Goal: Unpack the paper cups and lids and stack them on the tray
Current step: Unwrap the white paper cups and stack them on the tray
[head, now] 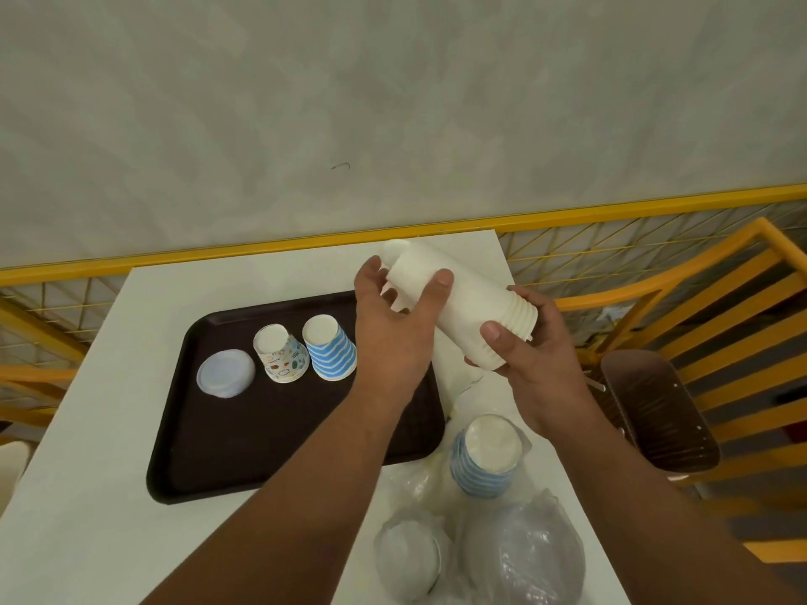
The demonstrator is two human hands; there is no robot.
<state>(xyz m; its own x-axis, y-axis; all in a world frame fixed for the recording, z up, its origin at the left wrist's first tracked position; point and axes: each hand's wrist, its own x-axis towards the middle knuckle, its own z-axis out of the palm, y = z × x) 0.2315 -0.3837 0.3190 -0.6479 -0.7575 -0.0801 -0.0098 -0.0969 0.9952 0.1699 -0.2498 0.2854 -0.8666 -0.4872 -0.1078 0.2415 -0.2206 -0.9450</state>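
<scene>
So, both hands up over the desk (pixel 87 495), left hand (pixel 393 325) and right hand (pixel 530 355) gripping a white cup stack (pixel 471 307) lying sideways, fingers curled round it, dark tray (pixel 227 451) below with a lid (pixel 225 373), patterned cup (pixel 281 353) and striped cup (pixel 329 348) upside down.

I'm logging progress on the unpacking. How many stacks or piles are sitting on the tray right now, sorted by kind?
Lid piles: 1, the clear lids
Patterned cup stacks: 1, the cartoon cups
Striped cup stacks: 1, the blue striped cups
Total on the tray: 3
</scene>
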